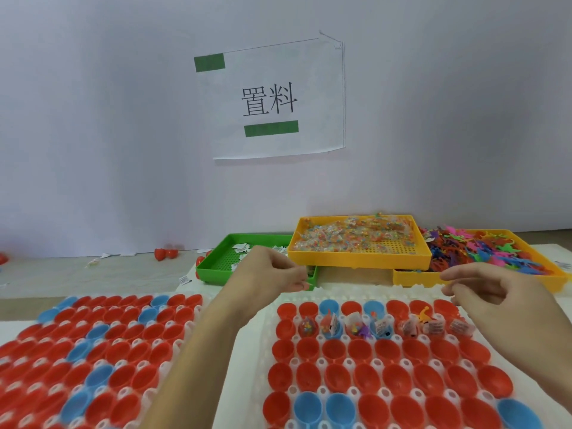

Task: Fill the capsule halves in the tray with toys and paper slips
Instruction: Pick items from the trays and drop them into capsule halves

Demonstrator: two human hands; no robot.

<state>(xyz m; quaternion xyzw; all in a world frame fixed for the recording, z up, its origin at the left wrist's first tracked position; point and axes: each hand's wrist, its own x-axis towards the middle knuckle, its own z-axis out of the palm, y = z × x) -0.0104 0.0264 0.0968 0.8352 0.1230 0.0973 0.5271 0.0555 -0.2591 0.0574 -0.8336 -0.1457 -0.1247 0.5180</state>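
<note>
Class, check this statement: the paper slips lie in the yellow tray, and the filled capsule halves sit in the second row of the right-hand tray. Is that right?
Not quite. The head view shows the paper slips in the green tray, not the yellow one. The filled capsule halves do sit in the second row of the right-hand tray.

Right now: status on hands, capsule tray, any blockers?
Left hand over green bin, right hand by yellow bin; grip unclear. Right tray: second row mostly filled, the rows nearer empty. No blockers.

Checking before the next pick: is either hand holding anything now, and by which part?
Cannot be told. The left hand is curled over the green plastic tray and the right hand over the yellow plastic tray; nothing shows between the fingers.
</note>
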